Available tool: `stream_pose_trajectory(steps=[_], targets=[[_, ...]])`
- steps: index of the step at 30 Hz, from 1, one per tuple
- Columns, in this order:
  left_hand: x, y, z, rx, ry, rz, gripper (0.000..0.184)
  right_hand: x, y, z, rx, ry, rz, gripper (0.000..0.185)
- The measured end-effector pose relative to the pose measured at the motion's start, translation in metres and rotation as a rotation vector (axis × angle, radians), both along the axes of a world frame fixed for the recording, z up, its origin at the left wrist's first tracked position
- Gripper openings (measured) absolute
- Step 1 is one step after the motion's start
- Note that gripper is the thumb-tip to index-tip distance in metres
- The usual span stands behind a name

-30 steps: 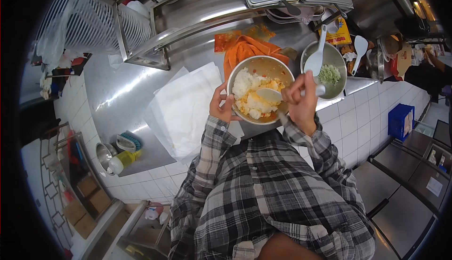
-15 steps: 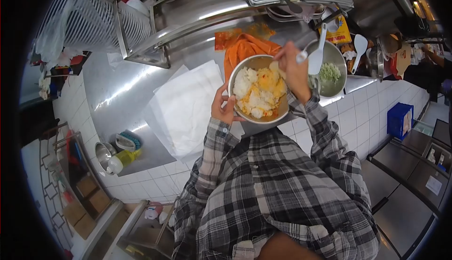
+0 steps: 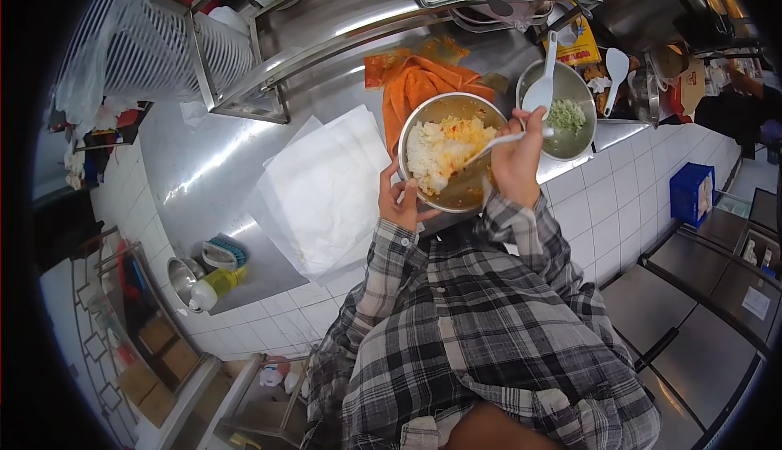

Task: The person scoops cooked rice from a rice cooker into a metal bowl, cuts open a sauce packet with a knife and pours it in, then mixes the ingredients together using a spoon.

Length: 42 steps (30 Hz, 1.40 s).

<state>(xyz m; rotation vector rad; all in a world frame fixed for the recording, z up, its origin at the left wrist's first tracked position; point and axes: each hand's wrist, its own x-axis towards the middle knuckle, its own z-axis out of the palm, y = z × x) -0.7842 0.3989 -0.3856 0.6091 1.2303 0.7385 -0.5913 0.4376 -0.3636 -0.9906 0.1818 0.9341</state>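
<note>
A metal bowl [image 3: 468, 191] of white rice [image 3: 428, 153], part of it stained orange-yellow, is in front of me. My left hand [image 3: 399, 199] grips its left rim, thumb on the edge and fingers around the outside. In my right hand [image 3: 519, 161] is a white spoon [image 3: 492, 143], its head down in the rice and its handle end sticking out to the right. Beside the hand stands a second metal bowl [image 3: 580, 83] with chopped green vegetables [image 3: 565, 117]. A white rice paddle [image 3: 540, 93] leans in that bowl.
An orange cloth [image 3: 414, 87] lies behind the rice bowl. White paper sheets [image 3: 326, 189] cover the counter to the left, with a brush [image 3: 221, 252] and a yellow bottle [image 3: 216, 287] near the edge. Another paddle [image 3: 617, 74] lies right. A steel shelf [image 3: 350, 39] overhangs the back.
My right hand has moved from the bowl's far right side toward me, and the spoon now slants into the rice from the right. The rice is heaped more to the left, baring the bowl's right side.
</note>
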Motion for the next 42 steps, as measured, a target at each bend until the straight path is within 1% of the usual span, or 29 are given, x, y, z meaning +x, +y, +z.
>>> stream_pose_trajectory(steps=[2, 5, 6, 9, 12, 15, 16, 19, 22, 25, 26, 29, 30, 33, 34, 35, 37, 38, 41, 42], targets=[[-0.001, -0.005, -0.002, -0.015, -0.027, -0.003, 0.049, 0.005, 0.014, 0.001, -0.034, -0.034, -0.028, 0.045], [-0.003, -0.008, -0.004, -0.044, -0.068, -0.003, 0.049, 0.006, 0.038, -0.019, 0.026, -0.162, -0.057, 0.045], [-0.004, -0.010, -0.005, -0.049, -0.073, -0.007, 0.049, 0.003, 0.047, -0.013, 0.043, -0.187, -0.096, 0.045], [-0.002, -0.011, -0.006, -0.026, -0.088, 0.003, 0.048, 0.004, 0.043, 0.019, 0.057, -0.223, 0.137, 0.048], [-0.002, -0.011, -0.007, -0.005, -0.073, 0.005, 0.048, 0.008, 0.031, 0.050, 0.099, -0.339, 0.351, 0.050], [-0.001, -0.013, -0.009, -0.016, -0.066, 0.007, 0.047, 0.002, 0.027, 0.050, 0.365, -0.425, 0.396, 0.055], [-0.001, -0.011, -0.010, -0.018, -0.065, 0.006, 0.047, -0.013, 0.028, 0.044, 0.178, -0.662, 0.372, 0.062], [0.002, -0.008, -0.001, 0.005, -0.066, 0.050, 0.048, -0.041, 0.018, 0.014, -0.021, -0.997, 0.605, 0.063], [0.002, -0.011, 0.000, -0.013, -0.085, 0.105, 0.049, -0.028, 0.016, 0.013, 0.068, -0.956, 0.627, 0.060], [0.008, -0.018, -0.009, 0.014, -0.104, 0.140, 0.050, -0.020, -0.008, 0.014, 0.172, -0.602, 0.628, 0.059], [0.008, -0.019, -0.012, 0.003, -0.106, 0.129, 0.051, -0.037, -0.010, -0.001, 0.085, -0.790, 0.537, 0.059], [0.007, -0.020, -0.016, 0.011, -0.127, 0.149, 0.052, -0.025, -0.008, -0.005, -0.044, -0.774, 0.578, 0.059], [0.008, -0.021, -0.018, 0.015, -0.118, 0.152, 0.053, -0.020, -0.007, 0.008, 0.060, -0.737, 0.562, 0.059], [0.009, -0.024, -0.017, -0.002, -0.054, 0.105, 0.050, -0.006, 0.001, 0.029, 0.212, -0.944, 0.357, 0.060], [0.009, -0.027, -0.014, 0.001, -0.055, 0.092, 0.050, -0.008, 0.006, 0.011, 0.167, -1.153, 0.305, 0.062], [0.011, -0.026, -0.011, 0.013, -0.061, 0.083, 0.050, -0.008, 0.006, -0.004, 0.110, -1.042, 0.334, 0.062], [0.013, -0.024, -0.008, 0.019, -0.093, 0.093, 0.051, -0.011, 0.009, -0.013, 0.005, -0.819, 0.399, 0.062], [0.013, -0.022, -0.009, 0.017, -0.116, 0.108, 0.051, -0.008, 0.007, -0.016, 0.117, -0.610, 0.415, 0.060], [0.010, -0.022, -0.006, -0.005, -0.164, 0.107, 0.052, -0.025, -0.016, -0.003, 0.240, -0.553, 0.389, 0.057], [0.010, -0.021, -0.005, -0.009, -0.178, 0.106, 0.053, -0.043, -0.027, 0.004, 0.184, -0.778, 0.354, 0.055]])
